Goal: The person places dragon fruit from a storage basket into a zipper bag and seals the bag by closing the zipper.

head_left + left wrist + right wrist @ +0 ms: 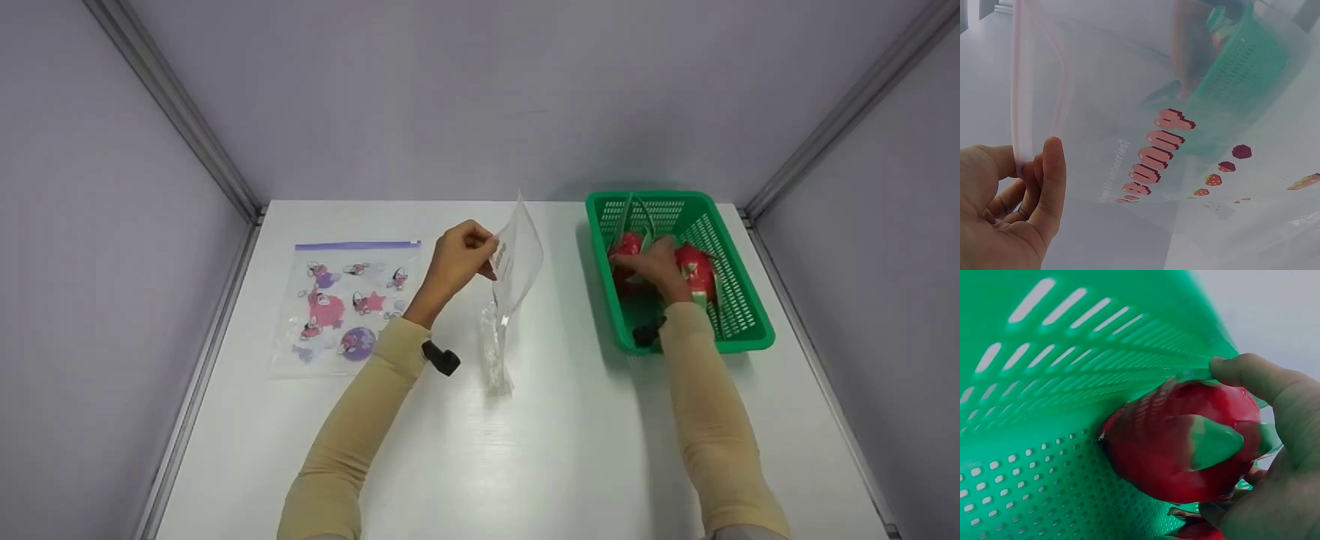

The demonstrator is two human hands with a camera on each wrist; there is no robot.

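Observation:
My left hand (459, 259) pinches the edge of a clear zip bag (519, 259) that stands upright off the table. In the left wrist view, the bag (1100, 101) shows pink "Bunny" lettering and small strawberries, with thumb and fingers at its seam. Over on the right, my right hand (661, 268) reaches down into the green basket (757, 341). Its thumb and fingers curl round a red dragon fruit (1157, 439) with green scales, by the basket's side wall. Another dragon fruit (696, 271) lies beside that hand in the basket. Some of the right fingers are hidden behind the fruit.
A second clear zip bag (326, 311) with a purple top strip and pink and purple cartoon prints lies flat on the left of the white table (480, 465). Grey-lilac walls (450, 97) enclose the table at the back and sides.

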